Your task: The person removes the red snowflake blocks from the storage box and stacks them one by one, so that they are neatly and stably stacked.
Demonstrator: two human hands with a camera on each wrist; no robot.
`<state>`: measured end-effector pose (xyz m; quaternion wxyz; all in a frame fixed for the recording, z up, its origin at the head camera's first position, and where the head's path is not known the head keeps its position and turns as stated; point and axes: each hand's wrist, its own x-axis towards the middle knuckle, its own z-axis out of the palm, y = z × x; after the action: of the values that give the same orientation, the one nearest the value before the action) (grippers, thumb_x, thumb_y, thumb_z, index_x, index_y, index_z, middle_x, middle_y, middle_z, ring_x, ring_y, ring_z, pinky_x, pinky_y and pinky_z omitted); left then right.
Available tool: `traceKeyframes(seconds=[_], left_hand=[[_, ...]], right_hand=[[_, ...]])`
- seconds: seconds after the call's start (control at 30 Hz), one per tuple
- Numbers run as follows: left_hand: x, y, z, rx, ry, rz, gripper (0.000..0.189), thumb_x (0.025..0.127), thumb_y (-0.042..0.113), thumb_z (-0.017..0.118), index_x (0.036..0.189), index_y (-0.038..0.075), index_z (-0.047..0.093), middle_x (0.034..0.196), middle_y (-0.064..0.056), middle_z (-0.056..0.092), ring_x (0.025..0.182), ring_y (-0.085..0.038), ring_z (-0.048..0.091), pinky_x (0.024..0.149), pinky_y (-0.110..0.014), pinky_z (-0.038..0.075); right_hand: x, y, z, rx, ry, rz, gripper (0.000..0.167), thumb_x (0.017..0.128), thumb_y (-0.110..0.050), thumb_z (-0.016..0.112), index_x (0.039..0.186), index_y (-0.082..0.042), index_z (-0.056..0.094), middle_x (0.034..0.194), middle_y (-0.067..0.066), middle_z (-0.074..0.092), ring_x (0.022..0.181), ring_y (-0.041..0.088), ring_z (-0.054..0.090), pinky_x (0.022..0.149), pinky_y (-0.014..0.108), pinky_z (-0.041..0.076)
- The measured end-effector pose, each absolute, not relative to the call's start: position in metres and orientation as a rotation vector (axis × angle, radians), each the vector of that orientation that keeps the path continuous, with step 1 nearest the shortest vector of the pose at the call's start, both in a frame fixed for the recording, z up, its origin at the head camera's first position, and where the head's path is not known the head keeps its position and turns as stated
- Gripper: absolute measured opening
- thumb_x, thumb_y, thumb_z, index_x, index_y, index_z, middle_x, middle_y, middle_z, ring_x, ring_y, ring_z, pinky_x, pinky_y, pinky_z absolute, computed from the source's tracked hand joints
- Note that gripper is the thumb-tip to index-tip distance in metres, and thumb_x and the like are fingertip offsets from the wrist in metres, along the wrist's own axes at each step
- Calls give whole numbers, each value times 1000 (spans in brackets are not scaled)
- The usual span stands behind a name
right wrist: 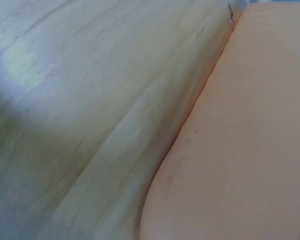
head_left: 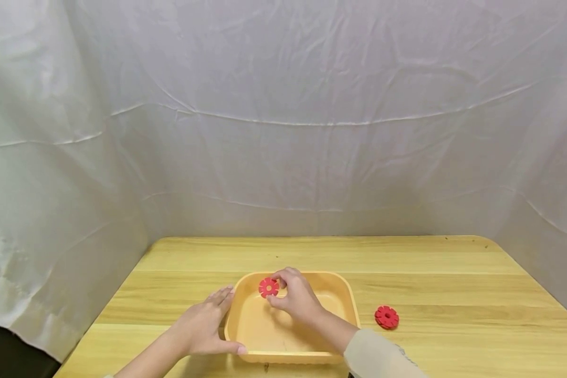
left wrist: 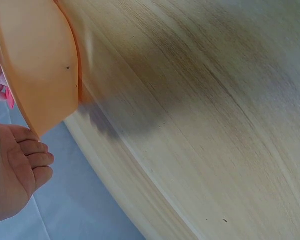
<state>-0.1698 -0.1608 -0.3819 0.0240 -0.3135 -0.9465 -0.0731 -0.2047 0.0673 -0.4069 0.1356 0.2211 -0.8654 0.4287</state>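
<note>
An orange-yellow plastic tub (head_left: pixel 288 358) stands on the wooden table in the head view. My left hand (head_left: pixel 202 324) lies along the tub's left side, fingers extended by the rim and thumb stretched toward its front corner. In the left wrist view, that hand (left wrist: pixel 19 167) is close under the tub's edge, with its fingers slightly bent. Over the tub's back left part, my right hand (head_left: pixel 295 298) pinches a red notched disc (head_left: pixel 268 287) with a hole in its middle. The right wrist view shows only the tub's outer wall (right wrist: pixel 235 130) and the tabletop.
A small stack of red notched discs (head_left: pixel 386 317) lies on the wooden table (head_left: pixel 453 294), right of the tub. Pale grey cloth (head_left: pixel 312 157) hangs behind the table and along both sides.
</note>
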Motion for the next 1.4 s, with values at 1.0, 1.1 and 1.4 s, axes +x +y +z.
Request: traceKeyframes(seconds=[1.0,1.1,1.4], left_hand=[[-170,-164,-386,-969,-2891,-201,114,65,79,56,132,-12,42,137,-29,43,126,-41,45,93,-50,48],[-170,-163,-385,-972,-2895,-209,112,65,77,58,132,-12,42,138,-29,43,126,-41,45,94,-50,48],[-170,-162,-383,-980,-2919,-231,111,66,74,60,134,-11,40,139,-29,41,127,-42,43,95,-51,46]], right_hand=[[-204,86,-409,587,-2415,1153,31,66,-4,79,92,1,65,73,8,53,71,18,46,59,16,40],[-203,87,-408,572,-2421,1165,31,66,-4,79,93,1,65,73,5,51,71,16,45,59,16,40],[-202,94,-406,530,-2411,1191,31,65,-3,80,92,0,65,73,0,50,70,15,46,57,15,39]])
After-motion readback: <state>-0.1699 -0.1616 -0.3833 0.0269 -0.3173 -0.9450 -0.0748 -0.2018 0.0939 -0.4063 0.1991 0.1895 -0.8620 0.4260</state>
